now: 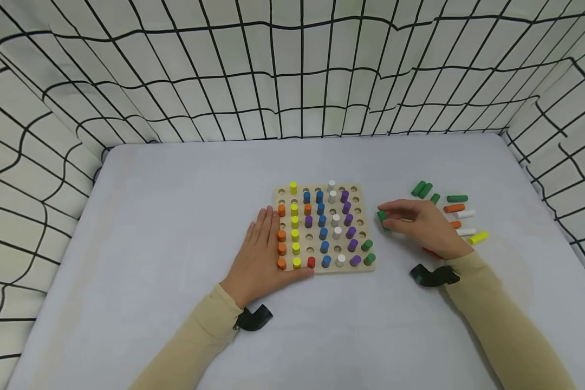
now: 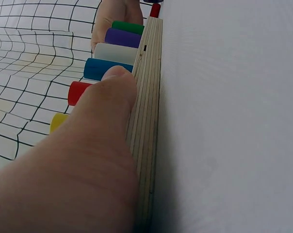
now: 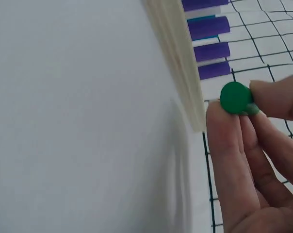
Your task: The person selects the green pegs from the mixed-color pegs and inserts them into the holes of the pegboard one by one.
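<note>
A wooden pegboard [image 1: 329,268] lies on the table, with columns of orange, yellow, blue, white and purple pegs standing in its holes. Two green pegs [image 1: 369,259] stand at its front right corner. My left hand [image 1: 263,260] rests along the board's left edge, fingers straight. Its thumb [image 2: 115,97] lies against the front edge, by a red peg [image 2: 77,92] and a blue peg. Just right of the board, my right hand [image 1: 426,225] pinches a green peg [image 3: 235,98] between thumb and fingertips. The round end of that peg faces the right wrist camera.
Loose pegs lie at the right: several green [image 1: 457,199], with orange [image 1: 454,208], white [image 1: 465,214] and yellow [image 1: 478,237] ones. A red peg [image 1: 431,252] is partly under the right hand. A black wire grid [image 1: 302,76] rises around the white table [image 1: 175,216].
</note>
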`<state>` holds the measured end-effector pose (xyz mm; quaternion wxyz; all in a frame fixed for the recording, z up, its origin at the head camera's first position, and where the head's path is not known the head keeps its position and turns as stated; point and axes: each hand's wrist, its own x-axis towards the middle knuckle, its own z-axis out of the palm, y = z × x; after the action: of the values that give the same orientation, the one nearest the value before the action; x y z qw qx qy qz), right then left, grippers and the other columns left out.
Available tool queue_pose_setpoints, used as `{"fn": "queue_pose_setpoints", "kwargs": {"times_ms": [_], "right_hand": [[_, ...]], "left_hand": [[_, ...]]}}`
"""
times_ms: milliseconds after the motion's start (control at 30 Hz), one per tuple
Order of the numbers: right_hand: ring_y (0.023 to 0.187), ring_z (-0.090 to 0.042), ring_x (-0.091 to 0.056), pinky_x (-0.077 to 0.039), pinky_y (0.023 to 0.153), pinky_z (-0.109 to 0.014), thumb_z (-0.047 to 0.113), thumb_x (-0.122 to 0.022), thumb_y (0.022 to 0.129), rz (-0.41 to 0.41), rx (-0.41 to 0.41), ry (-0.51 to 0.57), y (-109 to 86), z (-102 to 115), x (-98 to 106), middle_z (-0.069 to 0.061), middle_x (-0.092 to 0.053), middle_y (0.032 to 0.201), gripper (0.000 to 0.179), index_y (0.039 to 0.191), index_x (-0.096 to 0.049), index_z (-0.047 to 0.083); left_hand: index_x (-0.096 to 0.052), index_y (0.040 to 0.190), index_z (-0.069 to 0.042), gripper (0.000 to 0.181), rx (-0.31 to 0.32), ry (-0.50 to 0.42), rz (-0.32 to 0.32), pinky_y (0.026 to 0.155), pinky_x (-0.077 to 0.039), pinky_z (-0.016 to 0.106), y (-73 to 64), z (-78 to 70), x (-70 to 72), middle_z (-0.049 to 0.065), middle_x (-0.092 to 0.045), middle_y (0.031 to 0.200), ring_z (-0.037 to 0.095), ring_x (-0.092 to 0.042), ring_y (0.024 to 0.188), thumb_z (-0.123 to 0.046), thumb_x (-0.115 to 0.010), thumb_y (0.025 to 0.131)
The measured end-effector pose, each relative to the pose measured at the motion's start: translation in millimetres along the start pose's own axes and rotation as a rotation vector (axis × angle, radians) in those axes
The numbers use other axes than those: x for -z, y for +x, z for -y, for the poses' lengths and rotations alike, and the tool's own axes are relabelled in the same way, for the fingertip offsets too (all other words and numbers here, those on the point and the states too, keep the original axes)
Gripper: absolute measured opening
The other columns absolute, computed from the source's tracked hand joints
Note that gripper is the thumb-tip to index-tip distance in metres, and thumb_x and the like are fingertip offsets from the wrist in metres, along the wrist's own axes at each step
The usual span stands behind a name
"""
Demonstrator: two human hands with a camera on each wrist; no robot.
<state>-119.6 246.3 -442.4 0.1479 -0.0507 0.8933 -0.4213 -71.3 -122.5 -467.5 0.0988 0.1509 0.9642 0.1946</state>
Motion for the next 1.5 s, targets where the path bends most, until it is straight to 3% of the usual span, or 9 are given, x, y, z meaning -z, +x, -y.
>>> {"fn": "queue_pose_setpoints", "kwargs": {"times_ms": [167, 333, 567, 800, 1500], "right_hand": [[0.108, -0.005, -0.068, -0.055, 0.089, -0.012, 0.033, -0.073, 0.098, -0.002, 0.027, 0.146, 6.1, 6, -8, -0.001, -0.072, 0.128, 0.037, 0.132, -0.068, 0.02], [0.102, -0.001, -0.072, -0.055, 0.089, -0.014, 0.029, -0.073, 0.098, -0.001, 0.033, 0.246, 8.2, 6, -18, 0.01, -0.074, 0.117, 0.038, 0.133, -0.067, 0.013], [0.096, -0.005, -0.073, -0.057, 0.085, -0.016, 0.018, -0.076, 0.095, 0.014, 0.11, 0.248, 8.1, 3, -27, 0.009, -0.075, 0.107, 0.035, 0.127, -0.068, 0.01], [0.101, -0.004, -0.073, -0.058, 0.089, -0.015, 0.018, -0.077, 0.095, 0.027, 0.147, 0.235, 10.2, -1, -28, 0.003, -0.074, 0.114, 0.033, 0.126, -0.068, 0.011], [0.104, -0.006, -0.074, -0.061, 0.09, -0.019, 0.011, -0.076, 0.094, 0.105, 0.239, 0.203, 9.0, 1, -29, -0.007, -0.073, 0.117, 0.025, 0.118, -0.071, 0.012]], "left_hand": [[0.003, 0.166, -0.007, 0.137, 0.004, 0.0, 0.001, 0.136, -0.006, 0.051, 0.2, -0.1, -2.1, 0.01, 0.006, 0.177, 0.028, 0.006, 0.166, -0.088, -0.061, 0.077], [0.003, 0.166, -0.007, 0.137, 0.0, 0.0, 0.005, 0.136, -0.006, 0.051, -0.1, -1.3, -2.5, 0.01, 0.006, 0.177, 0.028, 0.005, 0.166, -0.087, -0.062, 0.077], [0.002, 0.166, -0.005, 0.136, -0.023, 0.008, -0.014, 0.135, -0.009, 0.052, -0.7, -1.1, 0.3, 0.012, 0.004, 0.177, 0.03, 0.003, 0.166, -0.086, -0.062, 0.078], [0.005, 0.166, -0.009, 0.136, 0.015, 0.004, 0.015, 0.136, -0.006, 0.051, -1.6, -1.4, 1.3, 0.008, 0.007, 0.177, 0.027, 0.007, 0.166, -0.088, -0.06, 0.077], [0.006, 0.166, -0.009, 0.137, 0.01, 0.007, 0.019, 0.136, -0.006, 0.05, 2.3, -1.6, -0.2, 0.008, 0.008, 0.177, 0.027, 0.007, 0.166, -0.088, -0.062, 0.077]]}}
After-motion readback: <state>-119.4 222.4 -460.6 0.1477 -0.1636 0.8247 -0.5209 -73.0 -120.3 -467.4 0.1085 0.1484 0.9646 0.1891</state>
